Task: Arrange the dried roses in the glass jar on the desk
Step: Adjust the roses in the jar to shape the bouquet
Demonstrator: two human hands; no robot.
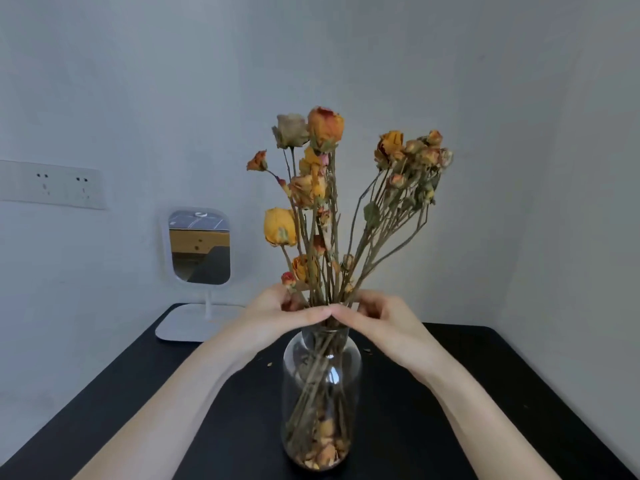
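Observation:
A clear glass jar (320, 393) stands upright near the front middle of the black desk (467, 375). Dried roses (325, 174) with orange and yellow heads rise from its neck, their stems reaching the jar's bottom among fallen petals. My left hand (277, 313) and my right hand (377, 315) meet just above the jar's mouth, fingers curled around the bundle of stems from both sides, thumbs touching in front. The stems spread into a left cluster and a right cluster (412, 157).
A white-framed standing mirror (199, 247) sits at the desk's back left corner on a flat base. A wall socket plate (52, 183) is on the left wall. Small dried crumbs lie on the desk around the jar. Walls close in behind and on the right.

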